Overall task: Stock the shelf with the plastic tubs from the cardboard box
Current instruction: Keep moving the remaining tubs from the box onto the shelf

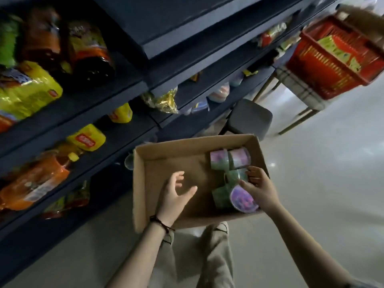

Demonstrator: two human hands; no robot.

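Reaching: both hands are down in the cardboard box point(166, 154), which sits on the floor beside the dark shelf point(116, 129).
R hand point(260, 187): fingers curled onto the green tubs point(230, 183) on the box's right side; touching at least one, maybe two. Can't tell if a firm grip is closed yet.
L hand point(176, 194): fingers spread wide, holding nothing, hovering over the bare box floor.
Tubs: approx 5 left, all clustered on the box's right side, lying on their sides w/ purple lids point(243, 199) facing various ways.
Shelf: lower bays beside the box look dark; some pale tubs point(220, 92) show on a shelf further along, among yellow packets point(86, 138) and orange bottles point(33, 181).
Risk 1: round tubs on their sides likely roll or slip if pinched one-handed at the rim.
Risk 2: grabbing two at once w/ R hand could drop one back or onto the floor.
Risk 3: lid could pop if squeezed on the lid edge; seal type can't be told.
Risk 4: frame is blurred, so head is prob moving fast; a rushed placement could knock neighbouring stock.
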